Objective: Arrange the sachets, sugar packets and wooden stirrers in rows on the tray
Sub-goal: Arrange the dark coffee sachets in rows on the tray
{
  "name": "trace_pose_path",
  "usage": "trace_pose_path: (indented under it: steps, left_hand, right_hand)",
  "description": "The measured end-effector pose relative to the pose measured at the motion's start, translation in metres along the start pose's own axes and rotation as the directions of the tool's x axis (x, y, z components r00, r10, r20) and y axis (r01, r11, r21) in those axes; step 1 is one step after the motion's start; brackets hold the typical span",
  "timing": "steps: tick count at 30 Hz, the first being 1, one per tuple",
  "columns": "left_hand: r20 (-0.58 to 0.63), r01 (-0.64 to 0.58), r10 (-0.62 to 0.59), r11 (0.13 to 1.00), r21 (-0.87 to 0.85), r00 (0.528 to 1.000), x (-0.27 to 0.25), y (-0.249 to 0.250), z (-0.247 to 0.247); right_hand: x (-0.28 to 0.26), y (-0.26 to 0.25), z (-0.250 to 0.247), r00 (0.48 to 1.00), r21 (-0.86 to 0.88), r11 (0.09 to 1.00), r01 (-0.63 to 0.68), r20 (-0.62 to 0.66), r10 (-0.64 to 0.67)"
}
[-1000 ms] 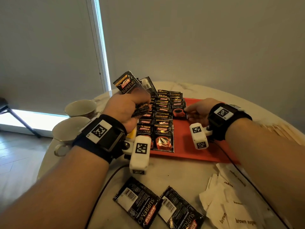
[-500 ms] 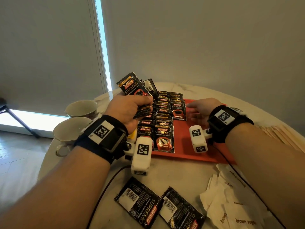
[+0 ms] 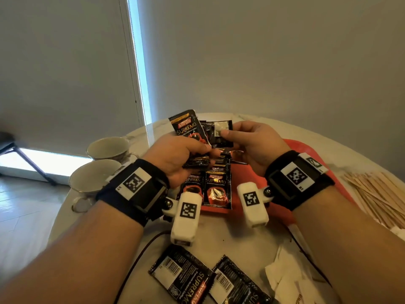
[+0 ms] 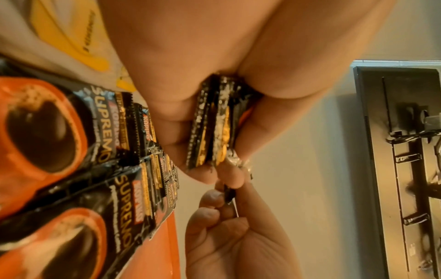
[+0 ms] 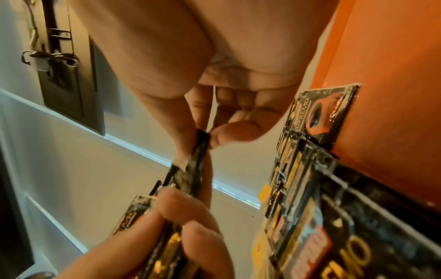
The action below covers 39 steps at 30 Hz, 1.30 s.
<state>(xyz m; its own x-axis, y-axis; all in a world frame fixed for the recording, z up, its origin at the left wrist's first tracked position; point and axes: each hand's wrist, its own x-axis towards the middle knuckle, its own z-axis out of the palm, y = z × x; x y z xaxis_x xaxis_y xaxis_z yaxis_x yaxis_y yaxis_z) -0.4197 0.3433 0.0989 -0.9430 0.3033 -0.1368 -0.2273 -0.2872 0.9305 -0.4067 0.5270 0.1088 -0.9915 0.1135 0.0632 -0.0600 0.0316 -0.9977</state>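
Note:
My left hand (image 3: 182,154) grips a fanned stack of black coffee sachets (image 3: 188,128) upright above the red tray (image 3: 306,150); the stack's edges (image 4: 210,128) show between thumb and fingers. My right hand (image 3: 247,139) pinches one sachet (image 3: 219,133) at the right of the fan, back side facing me; its thumb and forefinger hold its edge (image 5: 203,143). Below the hands, coffee sachets (image 3: 217,187) lie in overlapping rows on the tray's left part. Two more sachets (image 3: 184,279) lie face down on the table near me.
Wooden stirrers (image 3: 377,194) lie piled right of the tray. White brown-sugar packets (image 3: 291,284) lie at the near right. Two cups (image 3: 94,178) stand left of the tray on the round marble table (image 3: 241,242). A cable (image 3: 140,255) runs under my left wrist.
My right hand has risen from the tray's sachet rows and moved left to the fan in my left hand, where it now pinches one sachet. The left hand stays raised.

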Motion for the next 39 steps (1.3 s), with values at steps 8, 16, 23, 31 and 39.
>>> trace_pose_path:
  steps: [8, 16, 23, 31, 39]
  left_hand:
    - [-0.092, -0.022, 0.006, 0.985, -0.172, 0.996, 0.009, 0.002, -0.006]
    - [-0.077, -0.078, 0.058, 0.954, -0.29, 0.995, 0.011, 0.005, -0.009]
    - [-0.069, -0.08, 0.066, 0.971, -0.227, 0.995, 0.009, 0.003, -0.009]
    - [-0.053, -0.132, 0.128, 0.986, -0.101, 0.99, 0.001, 0.0, -0.002]
    - [0.013, -0.109, 0.11, 0.99, -0.091, 0.994, -0.006, 0.004, 0.003]
  right_hand:
    - [-0.01, -0.019, 0.008, 0.927, -0.182, 0.917, 0.355, -0.06, -0.371]
    - [-0.019, -0.019, 0.025, 0.85, -0.499, 0.688, 0.526, 0.283, -0.445]
    - [-0.022, -0.031, 0.019, 0.933, -0.374, 0.864, 0.337, 0.255, -0.254]
    - [-0.01, -0.028, 0.012, 0.993, -0.103, 0.993, 0.066, 0.103, -0.055]
    - [-0.008, -0.03, 0.009, 0.994, 0.105, 0.989, -0.107, 0.002, 0.108]
